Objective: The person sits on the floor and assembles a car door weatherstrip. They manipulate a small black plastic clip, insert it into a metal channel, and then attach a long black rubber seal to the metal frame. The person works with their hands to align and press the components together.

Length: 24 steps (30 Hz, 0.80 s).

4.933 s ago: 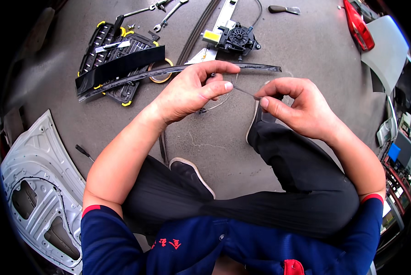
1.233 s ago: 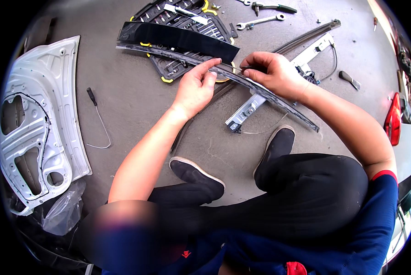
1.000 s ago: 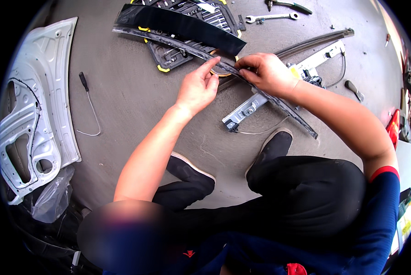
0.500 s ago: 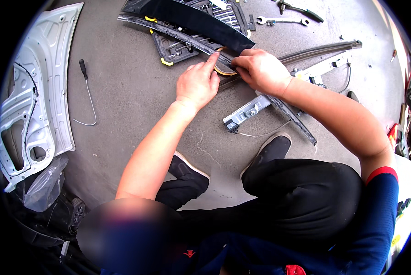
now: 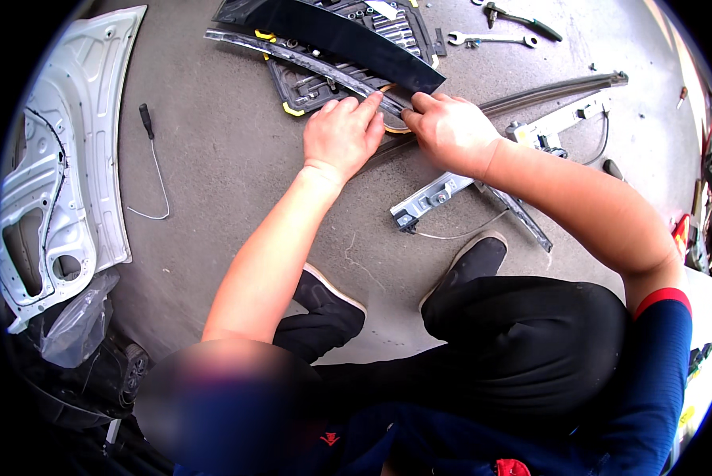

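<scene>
A long dark trim strip [image 5: 308, 63] with a grey-marked face runs from the upper left down toward my hands. My left hand [image 5: 342, 141] is closed, fingers bent, its index fingertip against the strip's near edge. Just to the right, my right hand [image 5: 456, 136] pinches the strip with thumb and fingers; the gripped part is hidden beneath them. Below the strip, between my hands, shows a tan-edged loop [image 5: 397, 129]. A glossy black curved panel [image 5: 332, 40] lies just beyond the strip, over an open socket tool case [image 5: 302, 94].
A window regulator [image 5: 435, 198] and a dark rail [image 5: 562, 91] lie to the right. At the far right are a combination wrench [image 5: 491, 39] and a ratchet [image 5: 530, 24]. Leftward lie a black-handled wire tool [image 5: 147, 123] and a white door panel [image 5: 106, 119].
My left index finger has drawn back slightly and bent more. My right fingers have shifted a little along the strip; the view has moved slightly.
</scene>
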{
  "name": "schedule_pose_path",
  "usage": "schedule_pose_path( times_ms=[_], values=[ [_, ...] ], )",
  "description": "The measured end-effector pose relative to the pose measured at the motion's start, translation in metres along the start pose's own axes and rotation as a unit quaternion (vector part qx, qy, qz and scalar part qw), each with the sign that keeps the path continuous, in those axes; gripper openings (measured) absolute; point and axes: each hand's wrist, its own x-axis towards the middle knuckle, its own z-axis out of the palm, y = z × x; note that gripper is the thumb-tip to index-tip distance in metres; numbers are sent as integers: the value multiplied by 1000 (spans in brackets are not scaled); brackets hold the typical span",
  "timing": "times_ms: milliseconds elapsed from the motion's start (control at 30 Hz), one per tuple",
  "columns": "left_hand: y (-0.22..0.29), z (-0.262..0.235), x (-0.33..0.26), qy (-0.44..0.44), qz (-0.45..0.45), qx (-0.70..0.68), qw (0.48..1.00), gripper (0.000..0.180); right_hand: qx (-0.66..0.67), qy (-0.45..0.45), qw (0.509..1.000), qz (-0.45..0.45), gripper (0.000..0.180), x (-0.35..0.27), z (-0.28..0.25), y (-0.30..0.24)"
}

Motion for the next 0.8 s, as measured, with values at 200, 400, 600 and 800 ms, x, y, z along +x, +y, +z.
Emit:
schedule_pose_path(
  times_ms=[200, 400, 600, 800],
  values=[
    [11, 16, 12, 87, -64, -53, 993, 23, 18, -77, 996, 27, 21, 1, -9, -1],
    [19, 16, 21, 52, -153, -107, 981, 27, 28, -60, 997, 28, 23, -5, -4, 4],
    [14, 19, 21, 63, -215, -207, 952, 30, 31, -60, 997, 25, 24, -6, -4, 4],
    [6, 15, 20, 49, -221, -300, 927, 19, 27, -60, 997, 32, 38, -13, -5, 2]
  ],
)
